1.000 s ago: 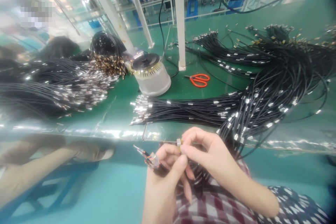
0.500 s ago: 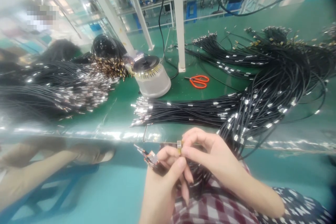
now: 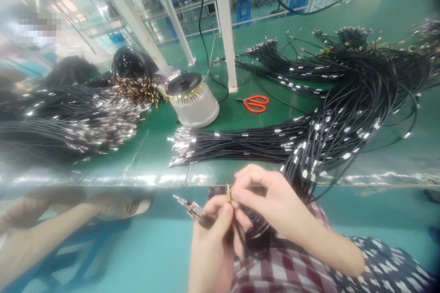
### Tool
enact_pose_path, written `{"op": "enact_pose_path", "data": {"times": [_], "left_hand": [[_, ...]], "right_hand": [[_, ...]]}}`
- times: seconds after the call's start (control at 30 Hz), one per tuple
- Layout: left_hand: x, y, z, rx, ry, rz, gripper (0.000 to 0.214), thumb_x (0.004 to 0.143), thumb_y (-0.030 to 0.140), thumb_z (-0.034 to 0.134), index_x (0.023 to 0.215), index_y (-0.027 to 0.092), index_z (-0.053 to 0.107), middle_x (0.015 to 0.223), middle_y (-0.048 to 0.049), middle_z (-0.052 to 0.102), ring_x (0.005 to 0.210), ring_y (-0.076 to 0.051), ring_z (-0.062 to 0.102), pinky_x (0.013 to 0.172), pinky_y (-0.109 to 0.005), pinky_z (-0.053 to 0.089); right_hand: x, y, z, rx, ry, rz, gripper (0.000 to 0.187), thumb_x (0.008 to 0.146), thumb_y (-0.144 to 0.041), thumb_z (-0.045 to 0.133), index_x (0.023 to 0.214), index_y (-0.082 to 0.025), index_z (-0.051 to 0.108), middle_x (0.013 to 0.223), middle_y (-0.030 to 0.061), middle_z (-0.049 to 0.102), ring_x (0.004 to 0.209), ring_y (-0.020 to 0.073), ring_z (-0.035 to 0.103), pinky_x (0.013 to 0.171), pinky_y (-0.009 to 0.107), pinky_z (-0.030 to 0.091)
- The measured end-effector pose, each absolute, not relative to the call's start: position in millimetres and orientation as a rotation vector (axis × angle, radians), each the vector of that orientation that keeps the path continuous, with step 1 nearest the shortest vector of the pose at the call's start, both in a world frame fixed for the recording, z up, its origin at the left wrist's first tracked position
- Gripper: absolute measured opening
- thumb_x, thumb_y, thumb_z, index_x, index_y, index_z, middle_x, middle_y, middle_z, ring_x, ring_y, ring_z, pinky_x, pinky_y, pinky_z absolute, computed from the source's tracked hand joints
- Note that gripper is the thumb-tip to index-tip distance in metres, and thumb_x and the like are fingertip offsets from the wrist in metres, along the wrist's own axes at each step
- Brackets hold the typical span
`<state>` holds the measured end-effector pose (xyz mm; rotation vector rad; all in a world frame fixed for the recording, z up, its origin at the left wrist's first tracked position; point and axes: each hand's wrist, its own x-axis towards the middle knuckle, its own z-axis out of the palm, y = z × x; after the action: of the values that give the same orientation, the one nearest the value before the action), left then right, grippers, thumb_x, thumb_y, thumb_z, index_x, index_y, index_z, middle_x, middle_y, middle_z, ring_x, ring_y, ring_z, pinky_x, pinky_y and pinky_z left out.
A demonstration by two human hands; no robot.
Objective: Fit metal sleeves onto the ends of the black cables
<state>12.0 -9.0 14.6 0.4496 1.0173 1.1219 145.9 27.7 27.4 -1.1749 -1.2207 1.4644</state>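
Note:
My left hand (image 3: 215,233) is closed around black cables, with several stripped, metal-tipped cable ends (image 3: 192,209) sticking out on its left side. Between its thumb and index finger it pinches one black cable (image 3: 239,234) just below a small connector (image 3: 228,194), yellowish with a metallic tip, pointing up. My right hand (image 3: 263,192) is closed too, its thumb and fingertips pressed together against the connector's right side. Its fingers partly hide the connector. More dark cables lie on my lap below the hands, over a checked apron.
Long bundles of black cables (image 3: 254,139) with silver tips cover the green table (image 3: 144,146), more heaped on both sides. Beyond them are orange-handled scissors (image 3: 255,103), a white round device (image 3: 197,109) with a black top, and white posts (image 3: 223,27). A co-worker's arm (image 3: 62,224) is at left.
The connector at my fingertips shows a narrower side now than the broad silver face before. Both hands shift slightly left in the picture, and the camera view moves a little.

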Motion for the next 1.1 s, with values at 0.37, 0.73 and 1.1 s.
{"op": "enact_pose_path", "data": {"times": [0.37, 0.73, 1.1], "left_hand": [[4, -5, 6, 0.500, 0.900, 1.025, 0.023, 0.078, 0.037, 0.074, 0.076, 0.017, 0.063, 0.045, 0.0035, 0.056, 0.031, -0.001, 0.032, 0.035, -0.012, 0.021], [4, -7, 12, 0.596, 1.028, 1.068, 0.025, 0.076, 0.033, 0.076, 0.067, 0.015, 0.061, 0.054, -0.0005, 0.063, 0.038, -0.003, 0.039, 0.037, -0.015, 0.021], [-1, -1, 3, 0.507, 0.774, 1.028, 0.027, 0.078, 0.034, 0.074, 0.067, 0.013, 0.061, 0.048, -0.0023, 0.064, 0.032, -0.003, 0.037, 0.037, -0.014, 0.027]], "right_hand": [[146, 34, 22, -0.893, -1.178, 1.668, 0.015, 0.079, -0.022, 0.066, 0.066, -0.018, 0.059, 0.088, 0.0028, 0.058, 0.099, 0.0197, 0.056, 0.089, 0.033, 0.042], [150, 33, 30, -1.063, -1.207, 1.661, 0.008, 0.071, -0.021, 0.076, 0.068, -0.018, 0.068, 0.086, 0.0024, 0.063, 0.091, 0.0191, 0.060, 0.085, 0.033, 0.045], [157, 59, 20, -0.805, -1.344, 1.805, 0.011, 0.079, -0.025, 0.071, 0.071, -0.017, 0.071, 0.101, 0.0043, 0.063, 0.101, 0.0177, 0.059, 0.095, 0.033, 0.043]]}}
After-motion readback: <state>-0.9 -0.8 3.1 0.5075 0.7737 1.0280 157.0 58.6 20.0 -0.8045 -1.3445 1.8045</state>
